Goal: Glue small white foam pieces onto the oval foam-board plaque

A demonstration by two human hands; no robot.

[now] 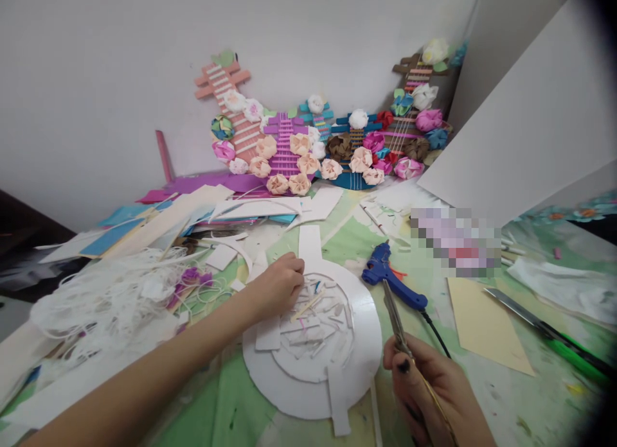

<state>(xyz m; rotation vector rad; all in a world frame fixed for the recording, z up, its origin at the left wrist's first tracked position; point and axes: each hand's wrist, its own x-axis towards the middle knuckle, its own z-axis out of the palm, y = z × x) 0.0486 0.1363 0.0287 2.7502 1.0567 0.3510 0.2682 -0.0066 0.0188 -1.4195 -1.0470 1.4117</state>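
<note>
Reaching over the upper left part of a white cardboard ring, my left hand has its fingers curled together; whatever they pinch is hidden. Small white scraps fill the ring's round middle, along with a few thin sticks. White strips lie across the ring, one of them, a lower strip, jutting past its near edge. On the right side, my right hand grips a pair of scissors, blades pointing up and away. Just beyond the scissor tips rests a blue glue gun with its black cord.
Tangled white string and cardboard offcuts cover the left. A cream card and a green-and-black utility knife, blade out, lie right. Guitar-shaped pieces with paper flowers lean on the back wall. A large white board stands behind right.
</note>
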